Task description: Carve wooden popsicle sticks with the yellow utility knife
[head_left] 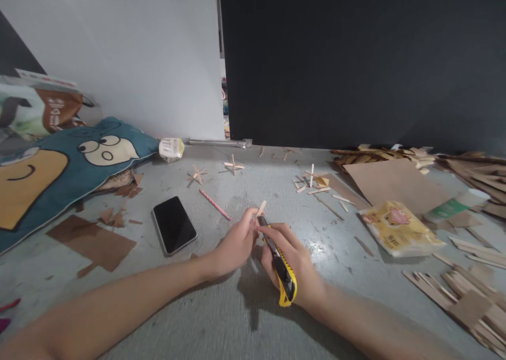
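My left hand (240, 242) pinches a short pale wooden craft stick (261, 208), whose rounded end sticks up past the fingers. In my right hand (298, 260) is a black and yellow utility knife (281, 268), with its front end at the stick beside my left fingertips. The blade itself is too small to make out. Beyond the hands stand small crossed-stick pieces: one (196, 175) at the left, another (234, 165) near the middle, and a third (312, 176) at the right among cut stick bits. A red and white striped straw (214, 204) lies left of my hands.
A phone (174, 225) lies left of my left hand, near brown cardboard (90, 241) and a blue cushion (79, 170). At the right are a yellow tissue pack (399, 228), a cup (458, 204), a cardboard sheet (395, 183) and bundled wooden sticks (466, 302). A dark panel (356, 65) stands behind.
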The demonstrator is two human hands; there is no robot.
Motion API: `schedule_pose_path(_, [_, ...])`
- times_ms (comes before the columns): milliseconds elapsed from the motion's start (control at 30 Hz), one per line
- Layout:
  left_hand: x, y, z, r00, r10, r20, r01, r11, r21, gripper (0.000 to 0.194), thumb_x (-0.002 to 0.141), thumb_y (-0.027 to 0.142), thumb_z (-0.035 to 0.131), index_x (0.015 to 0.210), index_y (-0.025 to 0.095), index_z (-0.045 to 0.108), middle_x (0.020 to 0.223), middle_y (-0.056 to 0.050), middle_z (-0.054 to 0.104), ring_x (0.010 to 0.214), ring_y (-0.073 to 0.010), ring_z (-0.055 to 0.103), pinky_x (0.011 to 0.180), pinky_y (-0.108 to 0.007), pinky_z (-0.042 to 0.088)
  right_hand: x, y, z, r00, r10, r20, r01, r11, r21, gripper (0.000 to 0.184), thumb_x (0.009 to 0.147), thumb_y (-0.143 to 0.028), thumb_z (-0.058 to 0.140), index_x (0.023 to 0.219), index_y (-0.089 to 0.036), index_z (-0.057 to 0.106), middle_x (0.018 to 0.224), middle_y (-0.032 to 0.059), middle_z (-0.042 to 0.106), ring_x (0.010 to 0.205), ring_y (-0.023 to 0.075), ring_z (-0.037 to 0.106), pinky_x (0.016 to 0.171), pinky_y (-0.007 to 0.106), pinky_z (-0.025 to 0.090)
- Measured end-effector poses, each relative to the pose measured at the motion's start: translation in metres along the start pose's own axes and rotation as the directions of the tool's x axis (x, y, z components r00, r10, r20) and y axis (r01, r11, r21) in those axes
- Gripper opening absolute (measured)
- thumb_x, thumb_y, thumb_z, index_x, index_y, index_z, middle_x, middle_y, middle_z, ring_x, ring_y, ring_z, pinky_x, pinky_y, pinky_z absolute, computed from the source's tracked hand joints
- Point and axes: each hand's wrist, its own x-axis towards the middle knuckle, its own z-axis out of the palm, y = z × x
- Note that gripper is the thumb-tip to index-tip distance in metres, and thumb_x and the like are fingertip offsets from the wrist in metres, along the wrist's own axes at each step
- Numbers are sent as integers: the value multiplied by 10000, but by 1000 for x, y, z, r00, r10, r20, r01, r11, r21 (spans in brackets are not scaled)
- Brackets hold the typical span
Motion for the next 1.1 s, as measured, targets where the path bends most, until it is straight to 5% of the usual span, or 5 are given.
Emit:
schedule_pose_path(300, [-1, -5, 1, 1000, 23, 17, -22, 997, -70, 400, 1098, 545, 325, 1222, 213, 510, 770, 47, 461, 665, -140, 424, 638, -274, 369, 3, 1, -2, 1000, -13, -19, 14, 999, 48, 344, 926, -34, 511, 1189, -233, 612, 1028, 77, 623, 880, 186, 690, 791, 309, 611])
schedule_pose_path(533, [-1, -1, 2, 997, -70, 26, 74, 973, -217, 418, 1066, 594, 399, 1171, 215, 540, 793, 42, 458, 695, -137, 431, 656, -261, 391, 7, 1, -6, 997, 57, -42, -52, 992, 113, 199, 974, -111, 502, 1049, -232, 641, 935, 44, 653, 785, 159, 690, 731, 273, 581])
schedule_pose_path(1100, [8, -1, -4, 989, -83, 122, 120, 932, -341, 463, 982, 674, 515, 950, 213, 485, 632, 106, 264, 550, -98, 179, 511, -239, 185, 11, 2, -14, 979, 205, -11, -193, 936, 295, 205, 1019, -245, 506, 912, -240, 681, 850, 19, 684, 777, 159, 690, 724, 265, 553])
